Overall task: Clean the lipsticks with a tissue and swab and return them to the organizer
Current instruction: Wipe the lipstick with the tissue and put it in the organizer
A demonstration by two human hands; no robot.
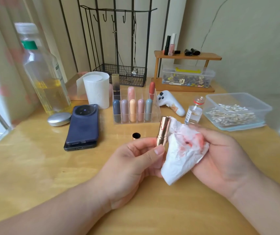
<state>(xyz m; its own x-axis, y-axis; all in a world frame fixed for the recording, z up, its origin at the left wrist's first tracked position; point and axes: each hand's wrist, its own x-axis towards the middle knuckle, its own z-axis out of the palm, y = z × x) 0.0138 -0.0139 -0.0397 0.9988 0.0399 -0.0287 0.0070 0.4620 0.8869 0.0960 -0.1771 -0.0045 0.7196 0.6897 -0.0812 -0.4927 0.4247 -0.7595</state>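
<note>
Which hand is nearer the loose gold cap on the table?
Left. The left hand lies just this side of the cap; the right hand is farther right.

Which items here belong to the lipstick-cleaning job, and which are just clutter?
Job: rose-gold lipstick tube in left hand; red-stained white tissue in right hand; loose rose-gold cap; clear acrylic organizer; clear plastic box of cotton swabs; white tissue roll.

Clutter: two stacked dark phones; large clear bottle of yellow liquid; silver round case; white handheld device; black wire rack.
</note>
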